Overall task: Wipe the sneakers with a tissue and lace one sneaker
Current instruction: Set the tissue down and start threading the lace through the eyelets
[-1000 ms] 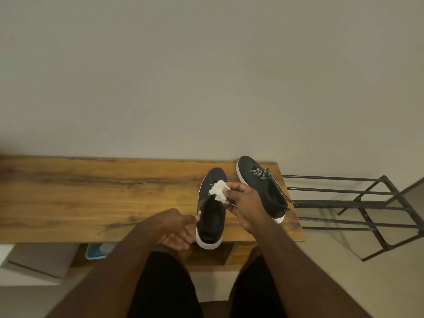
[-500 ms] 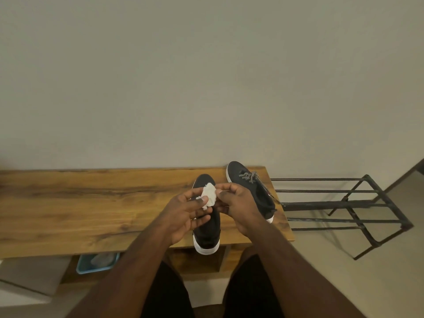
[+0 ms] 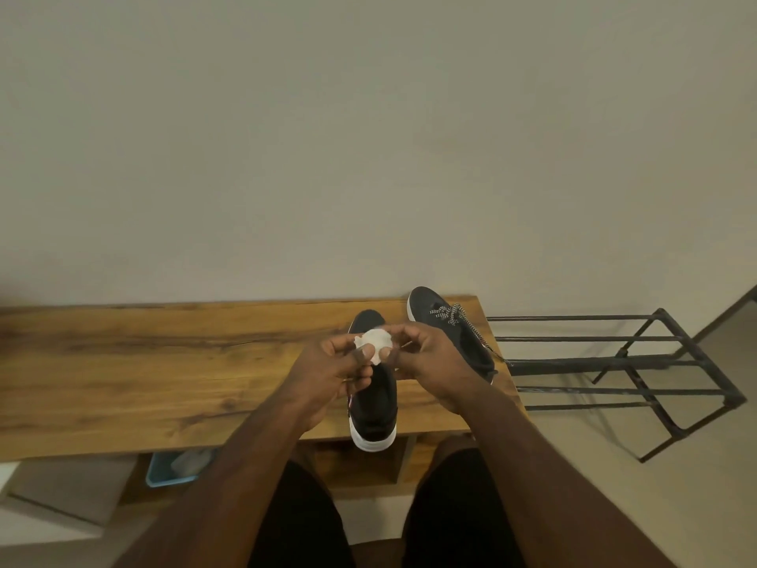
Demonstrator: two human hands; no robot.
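Note:
Two black sneakers with white soles stand on a wooden bench (image 3: pixel 164 362). The near sneaker (image 3: pixel 375 407) has no lace and points away from me, heel at the front edge. The far sneaker (image 3: pixel 450 321) at the right end carries a black-and-white patterned lace. A small crumpled white tissue (image 3: pixel 377 342) is held above the near sneaker. My left hand (image 3: pixel 332 366) pinches it from the left with thumb and fingers. My right hand (image 3: pixel 430 358) pinches its right side.
A black metal rack (image 3: pixel 614 362) stands on the floor right of the bench. Under the bench sits a blue tray (image 3: pixel 172 469) with something pale in it, and a grey flat box (image 3: pixel 69 485) lies at the lower left. A plain wall rises behind.
My left hand rose from the sneaker's heel and took hold of the tissue together with my right hand. Both hands now hold it above the near sneaker.

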